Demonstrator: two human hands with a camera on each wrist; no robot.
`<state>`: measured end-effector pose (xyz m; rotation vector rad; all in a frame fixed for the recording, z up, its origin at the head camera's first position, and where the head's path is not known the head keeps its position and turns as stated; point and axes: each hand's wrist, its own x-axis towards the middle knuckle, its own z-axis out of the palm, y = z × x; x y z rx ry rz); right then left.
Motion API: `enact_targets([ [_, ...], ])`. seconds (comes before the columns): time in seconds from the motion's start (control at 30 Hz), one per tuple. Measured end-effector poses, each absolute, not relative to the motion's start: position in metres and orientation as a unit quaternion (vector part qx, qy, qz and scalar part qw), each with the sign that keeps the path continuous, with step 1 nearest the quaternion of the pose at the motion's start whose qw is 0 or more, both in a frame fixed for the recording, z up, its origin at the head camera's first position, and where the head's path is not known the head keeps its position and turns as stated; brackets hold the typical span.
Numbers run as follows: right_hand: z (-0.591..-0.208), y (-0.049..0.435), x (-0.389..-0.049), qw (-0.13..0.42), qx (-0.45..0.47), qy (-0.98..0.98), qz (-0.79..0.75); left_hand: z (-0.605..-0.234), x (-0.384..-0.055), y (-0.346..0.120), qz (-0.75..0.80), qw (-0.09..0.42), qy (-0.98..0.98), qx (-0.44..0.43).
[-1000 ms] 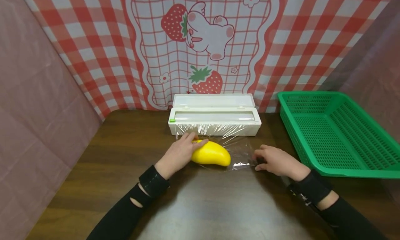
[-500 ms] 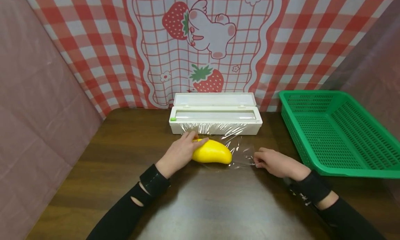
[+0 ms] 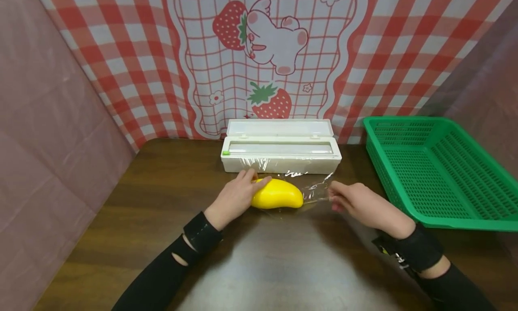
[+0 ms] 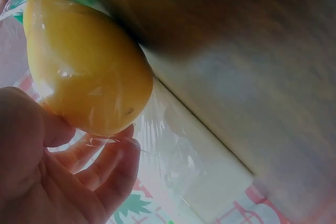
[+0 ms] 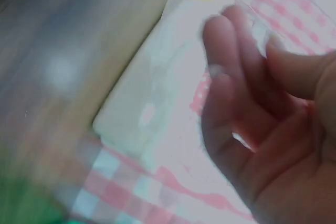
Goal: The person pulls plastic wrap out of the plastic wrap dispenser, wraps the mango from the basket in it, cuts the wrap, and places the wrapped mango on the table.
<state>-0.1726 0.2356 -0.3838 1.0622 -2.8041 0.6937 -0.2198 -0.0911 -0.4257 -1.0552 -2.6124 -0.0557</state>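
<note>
A smooth yellow mango [image 3: 279, 194] lies on its side at the middle of the table, just in front of a white cling film dispenser [image 3: 281, 165]. My left hand [image 3: 232, 196] holds its left end, thumb on the near side and fingers behind. Clear cling film [image 3: 317, 190] runs from the dispenser's front down around the mango. In the left wrist view the film [image 4: 173, 150] stretches past the mango [image 4: 89, 66] and over the fingers. Right of the mango, my right hand [image 3: 360, 203] pinches the film's corner and holds it up, pulled taut.
A green slotted plastic basket [image 3: 384, 176] stands at the right, close beyond my right hand. The dispenser's lid [image 3: 279, 127] is raised at the back, and a green slider [image 3: 225, 153] sits at its left end. Behind hangs a red checked cloth [image 3: 133, 68].
My right hand has closed its fingers on the film's edge and lifted it up off the table, drawing the film tight beside the mango. My left hand keeps its hold on the mango.
</note>
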Motion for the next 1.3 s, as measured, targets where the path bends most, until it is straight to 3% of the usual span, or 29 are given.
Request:
enact_targets([
  [0.27, -0.393, 0.199, -0.187, 0.134, 0.338, -0.894, 0.263, -0.425, -0.218, -0.088, -0.007, 0.168, -0.912, -0.374],
  [0.4, -0.400, 0.180, -0.195, 0.155, 0.329, -0.893, 0.265, -0.426, -0.219, -0.085, -0.005, 0.167, -0.909, -0.381],
  [0.77, -0.416, 0.148, -0.209, 0.161, 0.316, -0.907, 0.230, -0.422, -0.219, -0.082, 0.022, 0.185, -0.909, -0.373],
  [1.07, -0.422, 0.146, -0.214, 0.152, 0.301, -0.906, 0.257, -0.420, -0.217, -0.081, -0.108, 0.239, -0.932, -0.250],
  [1.3, -0.421, 0.163, -0.208, 0.102, 0.364, -0.889, 0.258, -0.416, -0.214, -0.084, -0.159, 0.262, -0.919, -0.247],
])
